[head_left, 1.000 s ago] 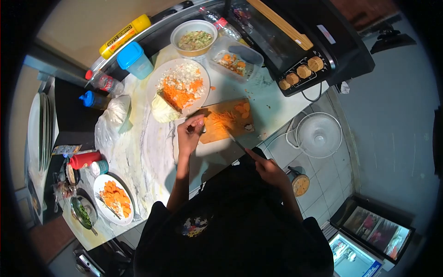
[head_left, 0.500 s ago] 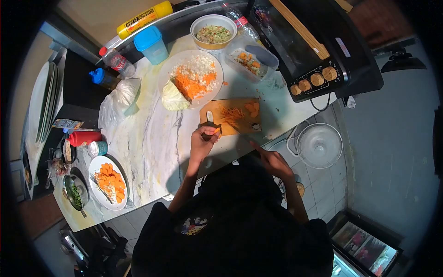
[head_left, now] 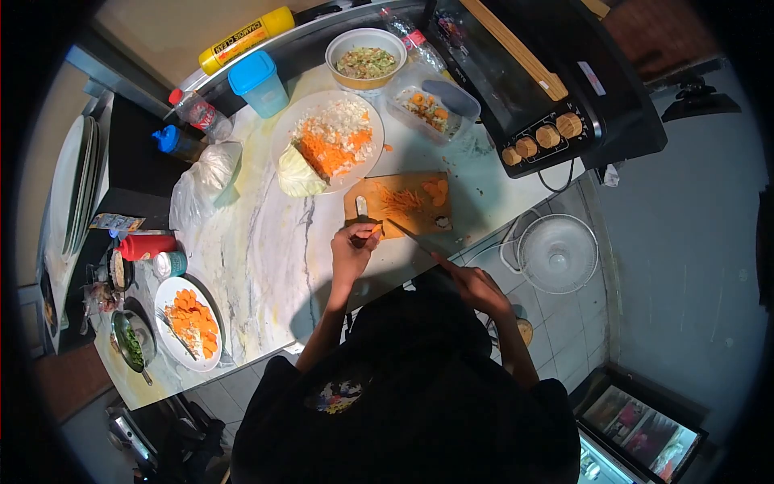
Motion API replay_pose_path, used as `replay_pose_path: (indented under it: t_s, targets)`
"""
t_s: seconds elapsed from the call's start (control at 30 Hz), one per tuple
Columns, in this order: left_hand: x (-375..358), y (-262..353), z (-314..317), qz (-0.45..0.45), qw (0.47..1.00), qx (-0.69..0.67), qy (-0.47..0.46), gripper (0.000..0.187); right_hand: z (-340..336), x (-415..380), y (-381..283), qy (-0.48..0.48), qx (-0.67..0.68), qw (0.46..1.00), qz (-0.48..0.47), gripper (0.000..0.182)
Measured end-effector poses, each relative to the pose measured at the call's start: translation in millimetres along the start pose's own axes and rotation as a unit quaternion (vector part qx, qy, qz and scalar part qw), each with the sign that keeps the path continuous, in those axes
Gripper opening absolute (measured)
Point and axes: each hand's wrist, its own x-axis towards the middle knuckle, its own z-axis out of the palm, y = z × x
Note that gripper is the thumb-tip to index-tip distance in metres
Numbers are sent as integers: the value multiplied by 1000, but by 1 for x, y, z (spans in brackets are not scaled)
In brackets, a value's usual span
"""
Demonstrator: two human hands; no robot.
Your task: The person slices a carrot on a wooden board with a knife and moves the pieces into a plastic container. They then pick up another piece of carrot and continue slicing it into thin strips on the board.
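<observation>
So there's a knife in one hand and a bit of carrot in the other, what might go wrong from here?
The knife points toward the left hand, whose fingertips pinch a small orange carrot piece; a slip could nick them.

The loose carrot shreds share the cutting board with the slices, so a stroke might push some off.

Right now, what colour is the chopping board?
Orange-brown; the chopping board shows best in the head view.
</observation>
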Motion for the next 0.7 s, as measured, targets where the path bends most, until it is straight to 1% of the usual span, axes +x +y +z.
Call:
replay_pose_path:
  t_s: [0.07,0.1,0.17,0.23,0.3,0.37,0.4,0.43,0.47,0.5,0.57,0.63,0.7]
  targets:
    - [-1,0,2,-10,1000,-19,0,16,2,7,4,64,-50,996,-47,64]
    - [-1,-1,3,-2,1000,-19,1,16,0,9,5,64,-50,996,-46,64]
    - [0,-1,6,7,1000,-21,3,15,-6,15,7,72,-115,989,-53,68]
    - [0,6,8,24,999,25,13,16,-7,19,10,70,-132,988,-45,69]
    - [1,13,10,22,999,35,17,17,-7,21,10,68,-150,986,-37,70]
    - [3,14,13,20,999,46,21,17,-5,20,7,70,-99,992,-43,70]
    - [4,14,14,39,995,84,37,19,-3,19,4,69,-99,992,-44,70]
    - [5,14,15,57,990,121,53,20,0,17,0,77,-63,994,-45,69]
    - [5,14,16,56,990,122,54,20,3,14,-4,86,-25,995,-45,68]
    - [5,15,17,57,988,129,59,21,6,11,-9,85,-25,995,-45,68]
    - [4,17,18,59,987,137,65,21,10,5,-17,23,15,1000,8,73]
    - [2,22,17,83,975,194,68,20,17,3,-25,6,2,1000,16,74]
    - [2,20,18,90,972,203,73,20,28,0,-23,-9,-10,1000,25,75]
